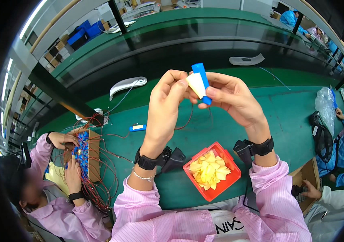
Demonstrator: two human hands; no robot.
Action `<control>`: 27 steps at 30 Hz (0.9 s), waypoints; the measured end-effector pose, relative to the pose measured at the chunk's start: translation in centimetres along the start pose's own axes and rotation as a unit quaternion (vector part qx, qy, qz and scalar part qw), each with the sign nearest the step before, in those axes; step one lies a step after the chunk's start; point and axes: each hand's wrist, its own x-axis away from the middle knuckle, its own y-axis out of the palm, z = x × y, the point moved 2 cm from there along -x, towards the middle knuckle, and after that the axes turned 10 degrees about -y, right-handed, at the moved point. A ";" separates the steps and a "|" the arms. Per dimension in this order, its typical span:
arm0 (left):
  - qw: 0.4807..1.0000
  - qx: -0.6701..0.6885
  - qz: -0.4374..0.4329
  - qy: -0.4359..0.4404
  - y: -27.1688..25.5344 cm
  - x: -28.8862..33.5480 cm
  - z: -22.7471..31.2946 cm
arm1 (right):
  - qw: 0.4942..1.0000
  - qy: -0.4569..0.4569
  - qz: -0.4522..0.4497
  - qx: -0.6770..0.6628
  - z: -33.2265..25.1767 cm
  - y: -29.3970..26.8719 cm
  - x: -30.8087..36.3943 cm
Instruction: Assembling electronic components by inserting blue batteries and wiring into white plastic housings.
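In front of me, above the green table, my right hand grips a slim blue battery pack between thumb and fingers. The fingers of my left hand pinch a pale yellow paper piece, which lies against the face of the pack. Thin dark red wires hang below the pack. Whether the paper sticks to it, I cannot tell. Nearer to me, between my wrists, a red plastic bin holds a loose heap of yellow paper pieces.
Left of my hands lies another blue pack with a pale label. A co-worker's hands work at a cardboard box of wired blue packs. Curved white parts rest on the dark conveyor. Clear plastic bags and co-workers are at right.
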 end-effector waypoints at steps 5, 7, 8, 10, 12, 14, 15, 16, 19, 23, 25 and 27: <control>0.994 -0.078 0.042 0.068 -0.5 0.1 0.9 | 0.994 -0.036 0.018 -0.097 -1.3 -3.5 -0.1; 0.977 -0.188 -0.100 -0.022 0.3 0.6 0.7 | 0.992 -0.067 0.101 -0.042 -2.1 -6.3 0.5; 0.954 -0.246 -0.158 -0.068 0.6 1.6 1.1 | 0.989 -0.078 0.121 -0.027 -2.5 -7.2 0.5; 0.897 -0.376 -0.223 -0.070 2.5 3.1 1.2 | 0.984 -0.113 0.137 -0.028 -3.0 -8.4 0.5; 0.838 -0.468 -0.279 -0.039 3.4 3.9 -0.2 | 0.976 -0.140 0.167 -0.007 -3.5 -8.8 0.7; 0.804 -0.500 -0.314 -0.066 3.4 4.0 -1.8 | 0.972 -0.149 0.179 0.010 -4.0 -9.3 1.1; 0.797 -0.515 -0.309 -0.062 3.0 4.0 -2.0 | 0.970 -0.158 0.184 0.017 -4.2 -9.3 1.1; 0.789 -0.527 -0.312 -0.055 2.6 3.4 -2.3 | 0.968 -0.159 0.192 0.021 -4.4 -9.6 1.3; 0.856 -0.452 -0.209 -0.135 -0.1 -0.2 -2.0 | 0.963 -0.161 0.214 0.032 -5.1 -10.4 1.8; 0.796 -0.570 0.197 0.049 -14.0 -9.5 -4.7 | 0.961 -0.173 0.217 0.020 -5.2 -9.4 1.3; 0.695 -0.658 0.290 0.020 -21.4 -12.2 -6.2 | 0.960 -0.179 0.215 0.014 -5.2 -8.3 0.8; 0.600 -0.765 0.210 -0.107 -25.3 -13.9 -9.1 | 0.963 -0.175 0.200 0.029 -5.3 -8.1 1.0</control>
